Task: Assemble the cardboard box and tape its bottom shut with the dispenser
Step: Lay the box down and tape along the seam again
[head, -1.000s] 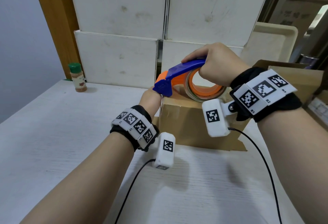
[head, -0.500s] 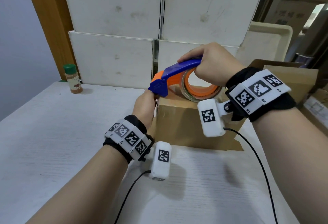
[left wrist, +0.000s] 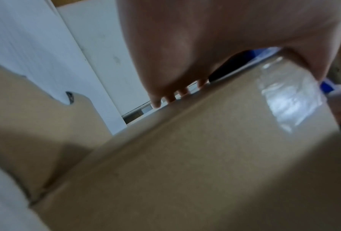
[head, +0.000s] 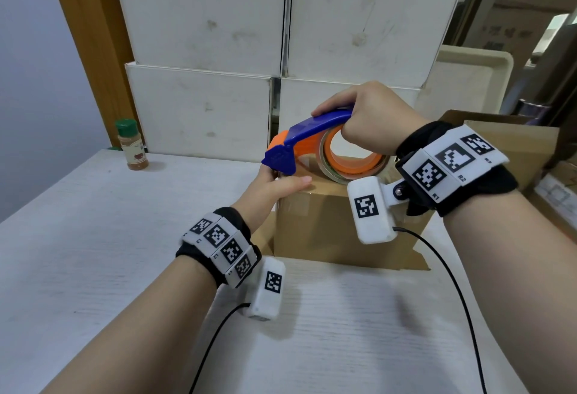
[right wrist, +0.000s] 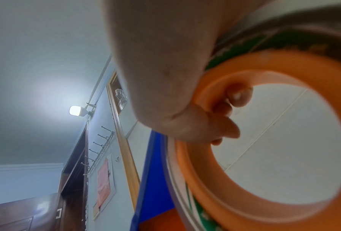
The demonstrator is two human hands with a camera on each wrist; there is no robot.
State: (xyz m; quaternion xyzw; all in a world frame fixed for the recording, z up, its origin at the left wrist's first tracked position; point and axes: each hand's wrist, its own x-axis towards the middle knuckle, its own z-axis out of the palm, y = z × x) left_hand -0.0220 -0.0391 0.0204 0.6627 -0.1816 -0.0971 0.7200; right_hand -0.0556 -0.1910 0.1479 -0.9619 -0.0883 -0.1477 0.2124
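Head view: on the table point(head: 93, 253) stands the cardboard box point(head: 327, 228), bottom up. Right hand point(head: 371, 122), fingers curled round the dispenser point(head: 312, 141), sets it atop for taping; left hand point(head: 271, 187), fingers straight, steadies the box's edge.

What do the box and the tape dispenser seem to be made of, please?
The box: brown cardboard, matte; folded flap edges show, with a glossy strip of clear tape on its side. The tape dispenser: probably moulded plastic, smooth and slightly shiny, with blue handle and orange ring. The right hand grips it; the left hand rests on the box.
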